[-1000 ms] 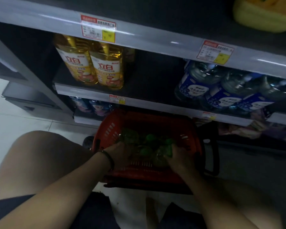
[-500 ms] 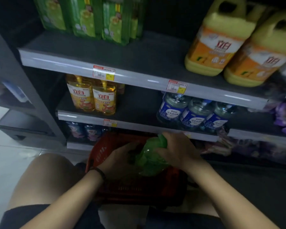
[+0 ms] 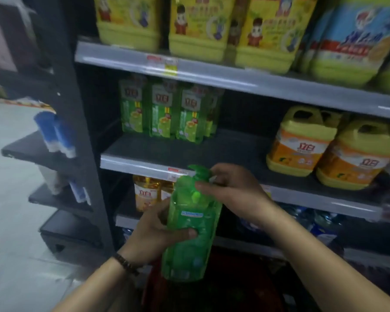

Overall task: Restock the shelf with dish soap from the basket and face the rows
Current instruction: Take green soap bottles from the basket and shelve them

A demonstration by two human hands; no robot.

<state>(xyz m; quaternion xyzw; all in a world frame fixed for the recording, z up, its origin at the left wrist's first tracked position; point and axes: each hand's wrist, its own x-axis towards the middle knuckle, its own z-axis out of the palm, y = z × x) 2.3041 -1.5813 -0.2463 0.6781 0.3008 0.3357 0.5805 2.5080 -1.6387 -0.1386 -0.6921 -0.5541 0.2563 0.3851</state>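
Note:
I hold a green dish soap pack upright in front of the shelving, just below the middle shelf. My left hand grips its body from the left, thumb across the front. My right hand pinches its top near the pump. A row of matching green dish soap packs stands at the back left of that shelf, with bare board in front of it. The red basket lies dim at the bottom, below the pack.
Yellow and orange jugs stand on the right of the middle shelf. Big yellow jugs fill the shelf above. Amber bottles sit one shelf lower. A dark upright post and side racks with blue items are at left.
Both hands lifted a green pack out of the basket and raised it up to the level of the middle shelf. The view tilted up from the basket to the upper shelves.

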